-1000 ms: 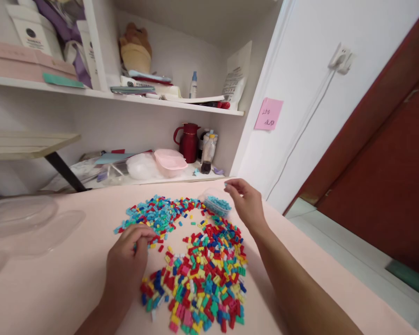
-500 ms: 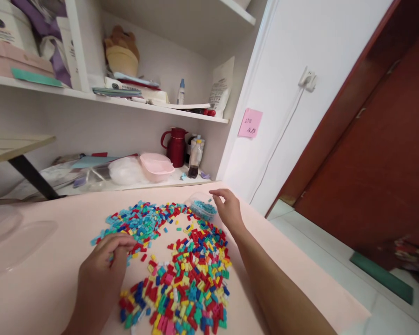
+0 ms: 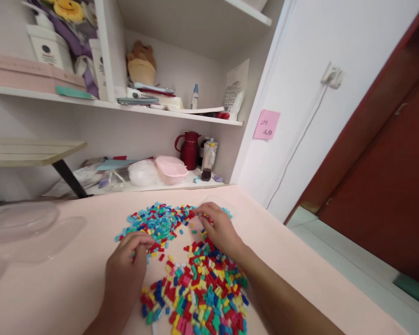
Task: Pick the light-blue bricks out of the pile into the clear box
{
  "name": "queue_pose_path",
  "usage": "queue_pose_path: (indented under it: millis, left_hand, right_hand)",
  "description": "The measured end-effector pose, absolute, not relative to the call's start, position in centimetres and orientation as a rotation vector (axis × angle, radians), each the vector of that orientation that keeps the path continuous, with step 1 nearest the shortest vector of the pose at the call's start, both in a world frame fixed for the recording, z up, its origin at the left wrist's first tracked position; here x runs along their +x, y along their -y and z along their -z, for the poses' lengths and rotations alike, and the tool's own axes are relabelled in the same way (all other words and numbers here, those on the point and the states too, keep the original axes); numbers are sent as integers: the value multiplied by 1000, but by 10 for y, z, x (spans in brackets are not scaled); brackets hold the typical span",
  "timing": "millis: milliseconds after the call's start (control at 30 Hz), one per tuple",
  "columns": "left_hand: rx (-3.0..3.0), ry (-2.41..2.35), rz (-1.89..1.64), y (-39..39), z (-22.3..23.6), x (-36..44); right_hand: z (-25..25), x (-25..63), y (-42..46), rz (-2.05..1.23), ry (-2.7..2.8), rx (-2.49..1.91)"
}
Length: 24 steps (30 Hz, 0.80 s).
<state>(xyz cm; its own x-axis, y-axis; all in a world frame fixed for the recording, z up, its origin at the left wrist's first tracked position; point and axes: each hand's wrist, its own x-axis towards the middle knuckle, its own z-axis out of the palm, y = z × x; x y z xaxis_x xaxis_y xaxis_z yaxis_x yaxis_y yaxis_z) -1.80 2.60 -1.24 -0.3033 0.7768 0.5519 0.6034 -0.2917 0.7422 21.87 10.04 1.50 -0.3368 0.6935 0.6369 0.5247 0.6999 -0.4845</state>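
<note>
Small toy building bricks (image 3: 202, 291) in many colours lie in a big loose pile on the pink tabletop. A mostly light-blue heap of bricks (image 3: 157, 221) spreads at its back left. My left hand (image 3: 129, 260) rests at the left edge of the pile, its fingers curled towards the thumb; whatever is in them is hidden. Over the back of the pile reaches my right hand (image 3: 218, 228), thumb and fingers apart, with no brick visible between them. Behind it stands a clear plastic tub (image 3: 212, 200) with light-blue bricks inside, largely covered by the hand.
Clear plastic lids or trays (image 3: 56, 237) lie on the left of the table (image 3: 80, 288). Along the back, a shelf holds a pink bowl (image 3: 171, 168), a red jug (image 3: 189, 150) and a bottle (image 3: 208, 163). A small wooden stand (image 3: 35, 151) juts in at left.
My right hand has moved from beside the clear tub leftwards over the bricks. A small light-blue piece near its fingertips is gone from sight. The view has shifted left; my left hand keeps its place by the pile.
</note>
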Motion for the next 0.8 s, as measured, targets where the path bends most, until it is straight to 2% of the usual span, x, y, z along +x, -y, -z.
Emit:
queue_pose_path:
  millis: [167, 367, 667, 800]
  left_hand:
    - [1796, -1730, -1659, -25, 11, -16]
    - [1798, -1722, -1610, -26, 14, -16]
    - [1759, -1724, -1541, -27, 15, -17]
    - [1790, -1730, -1556, -28, 15, -18]
  right_hand:
    - [6, 197, -90, -170, 2387, -975]
    - [9, 195, -89, -270, 2607, -950]
    - [5, 192, -92, -316, 2544, -747]
    - [4, 194, -95, -338, 2409, -798]
